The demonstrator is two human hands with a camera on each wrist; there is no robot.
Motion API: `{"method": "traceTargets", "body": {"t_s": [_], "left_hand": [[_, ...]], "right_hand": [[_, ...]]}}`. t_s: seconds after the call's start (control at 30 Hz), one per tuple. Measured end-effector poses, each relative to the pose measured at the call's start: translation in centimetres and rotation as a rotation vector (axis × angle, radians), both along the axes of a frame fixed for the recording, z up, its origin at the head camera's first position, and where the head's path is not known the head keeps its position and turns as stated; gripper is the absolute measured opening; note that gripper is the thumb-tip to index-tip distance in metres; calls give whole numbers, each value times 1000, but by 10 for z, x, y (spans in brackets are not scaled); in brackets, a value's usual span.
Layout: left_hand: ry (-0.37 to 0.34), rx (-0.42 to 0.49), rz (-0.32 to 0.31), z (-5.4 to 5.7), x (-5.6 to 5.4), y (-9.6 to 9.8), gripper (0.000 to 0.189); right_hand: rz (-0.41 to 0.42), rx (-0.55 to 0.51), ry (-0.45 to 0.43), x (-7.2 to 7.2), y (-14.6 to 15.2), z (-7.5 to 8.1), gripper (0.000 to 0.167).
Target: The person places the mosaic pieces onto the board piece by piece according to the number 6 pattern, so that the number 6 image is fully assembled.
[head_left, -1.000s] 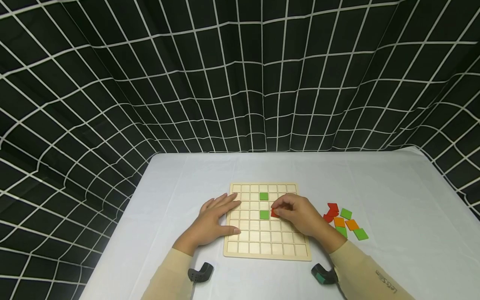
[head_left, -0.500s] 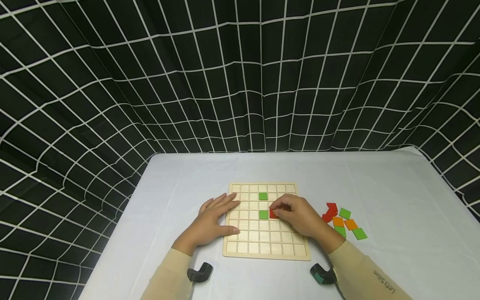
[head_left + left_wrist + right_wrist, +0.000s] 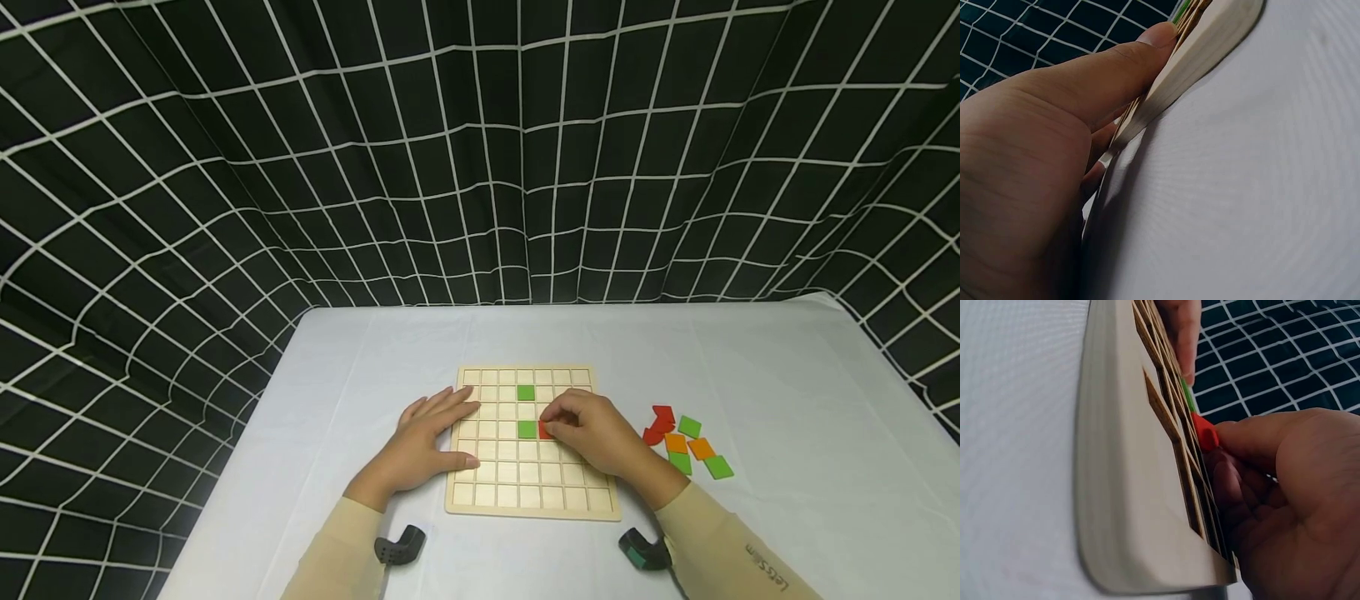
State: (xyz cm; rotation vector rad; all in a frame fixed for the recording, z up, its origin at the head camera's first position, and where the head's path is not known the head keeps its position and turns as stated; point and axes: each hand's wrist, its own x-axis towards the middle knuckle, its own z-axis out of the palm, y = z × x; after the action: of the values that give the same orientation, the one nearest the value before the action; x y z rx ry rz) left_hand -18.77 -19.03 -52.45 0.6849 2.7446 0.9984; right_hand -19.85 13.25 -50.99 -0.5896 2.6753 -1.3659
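A wooden grid board (image 3: 528, 514) lies on the white table. My left hand (image 3: 420, 446) rests flat over its left side, fingers spread and thumb (image 3: 1159, 36) on the near-left edge. My right hand (image 3: 596, 429) pinches a small red tile (image 3: 1204, 432) between thumb and fingers, low over a cell near the board's middle. This tile sits just right of a green tile (image 3: 527, 430) in the grid, and in the right wrist view it stands at a tilt. Another green tile (image 3: 526, 392) lies in a cell farther up the same column.
Right of the board lies a loose group of red tiles (image 3: 663, 414), orange tiles (image 3: 701, 449) and green tiles (image 3: 718, 467). Black wrist devices (image 3: 401, 546) are worn on both wrists. A dark curtain with white grid lines (image 3: 525, 167) stands behind the table.
The red tile has come slightly closer to the green tile beside it, and my right thumb now covers more of it. My left hand stays put on the board.
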Motion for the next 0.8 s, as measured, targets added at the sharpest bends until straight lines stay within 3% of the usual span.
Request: {"method": "traceTargets", "body": {"t_s": [0.37,0.8], "left_hand": [[0,-3,6,-1,0,1,85],[7,-8,7,-2,0,1,85]], "right_hand": [[-16,12,4,-2,2,-1,9],[-18,-71,-68,-3,6,-1,4]]}}
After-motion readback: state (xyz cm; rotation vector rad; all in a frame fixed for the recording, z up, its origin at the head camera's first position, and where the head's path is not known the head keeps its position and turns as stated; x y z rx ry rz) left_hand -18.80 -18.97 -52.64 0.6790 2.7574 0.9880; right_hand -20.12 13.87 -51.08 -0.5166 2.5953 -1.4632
